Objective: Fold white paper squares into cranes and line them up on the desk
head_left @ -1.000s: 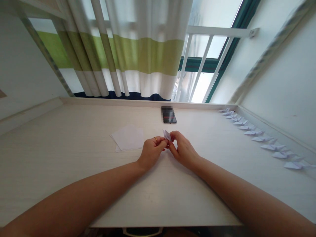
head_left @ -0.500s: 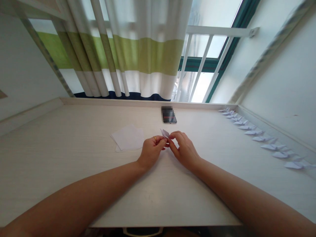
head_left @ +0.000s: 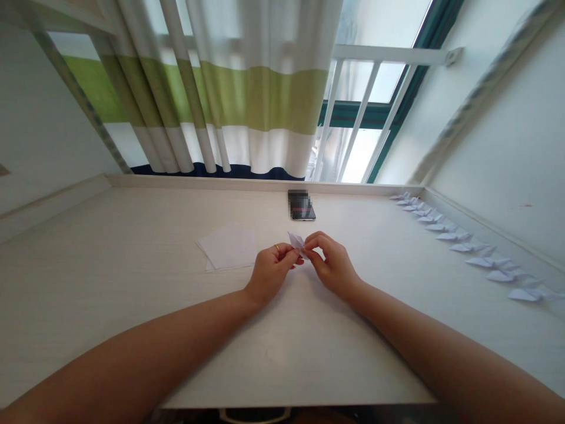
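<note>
Between my fingertips is a small piece of folded white paper (head_left: 295, 239), its pointed end sticking up and away from me. My left hand (head_left: 274, 268), with a ring on one finger, pinches it from the left. From the right, my right hand (head_left: 332, 262) grips its other side between thumb and forefinger. The fingers cover the lower part of the folds. Left of my left hand, loose sheets of white paper (head_left: 229, 247) lie overlapping on the table.
A dark phone (head_left: 302, 206) lies beyond my hands near the table's raised back edge (head_left: 212, 183). Several folded paper cranes (head_left: 454, 237) stand in a row along the right side. Behind the white table (head_left: 132, 265) hang curtains (head_left: 265, 100) beside a barred window.
The right hand's thumb and forefinger have closed on the paper and shifted slightly. More of the folded paper shows between the hands. The loose sheets lie as before.
</note>
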